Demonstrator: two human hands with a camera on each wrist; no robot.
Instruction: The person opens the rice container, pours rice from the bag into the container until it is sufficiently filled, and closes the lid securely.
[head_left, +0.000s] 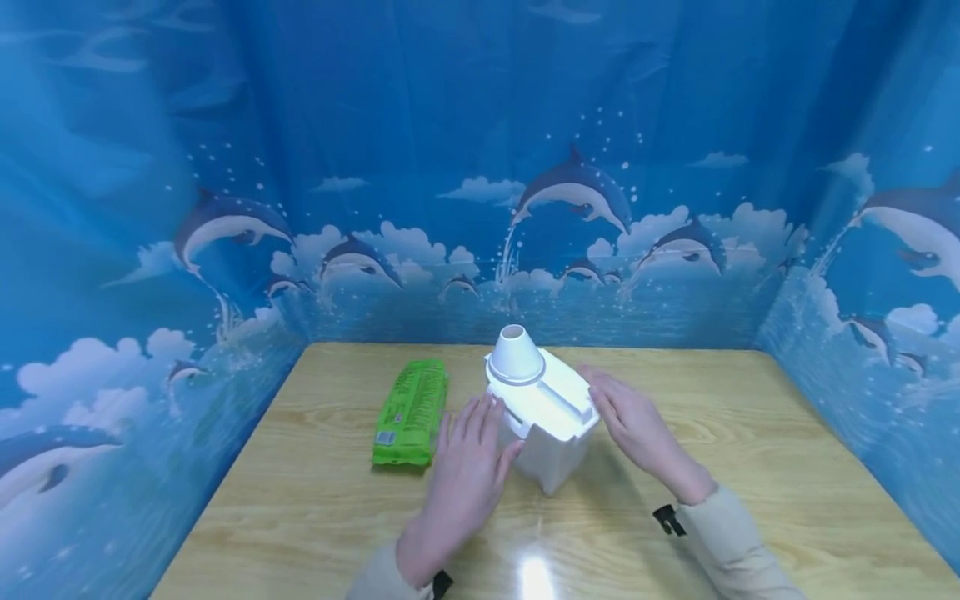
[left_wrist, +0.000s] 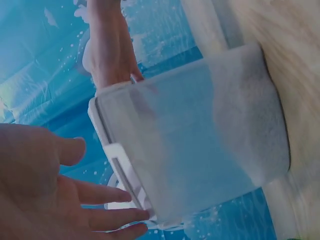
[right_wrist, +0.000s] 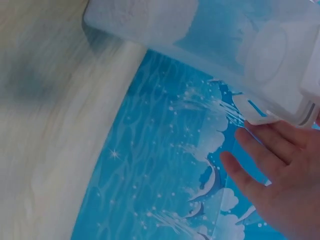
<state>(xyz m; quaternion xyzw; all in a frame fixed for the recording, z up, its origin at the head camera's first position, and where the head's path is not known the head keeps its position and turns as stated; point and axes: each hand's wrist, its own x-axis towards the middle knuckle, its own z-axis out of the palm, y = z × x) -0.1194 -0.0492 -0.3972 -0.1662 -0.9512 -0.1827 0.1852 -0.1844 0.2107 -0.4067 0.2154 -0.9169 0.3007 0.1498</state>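
Observation:
A translucent plastic container (head_left: 551,458) with a white lid (head_left: 547,404) and a cone-shaped spout (head_left: 516,357) stands upright on the table. Pale, grainy contents fill its lower part (left_wrist: 245,115) in the left wrist view. My left hand (head_left: 468,467) is at the near left side, its extended fingers against a white side clip (left_wrist: 127,172) that stands out from the rim. On the opposite side, my right hand (head_left: 637,429) has its fingertips at another white clip (right_wrist: 252,109), also swung outward. Neither hand curls round the container.
A green packet (head_left: 411,412) with printed text lies left of the container on the wooden table (head_left: 315,492). A blue curtain (head_left: 420,167) printed with dolphins encloses the table's back and sides.

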